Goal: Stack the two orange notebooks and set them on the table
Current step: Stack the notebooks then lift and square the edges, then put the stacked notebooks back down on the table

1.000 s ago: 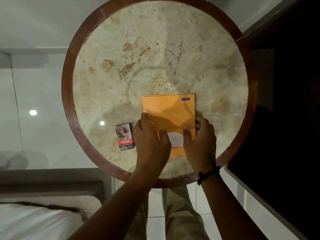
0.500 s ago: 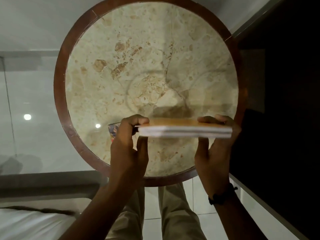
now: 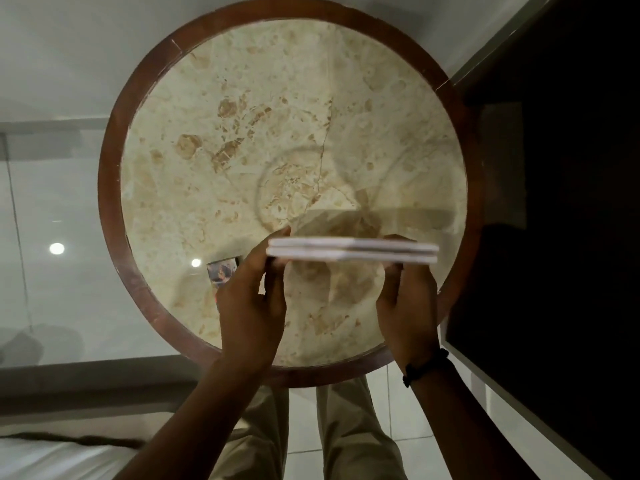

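Above the counter's (image 3: 114,188) near edge, both notebooks (image 3: 353,251), lifted a moment ago, hang edge-on, stacked. Left hand (image 3: 251,303) and right hand (image 3: 407,306) each grip an end; setting down remains.

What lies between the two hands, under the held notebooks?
Head view: only bare marble table shows between the left hand and right hand, below the notebooks.

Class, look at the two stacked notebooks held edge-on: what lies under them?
Under the stacked notebooks, gripped by the left hand and right hand, is bare marble table with their shadow. A small printed box lies apart, partly hidden by the left hand.
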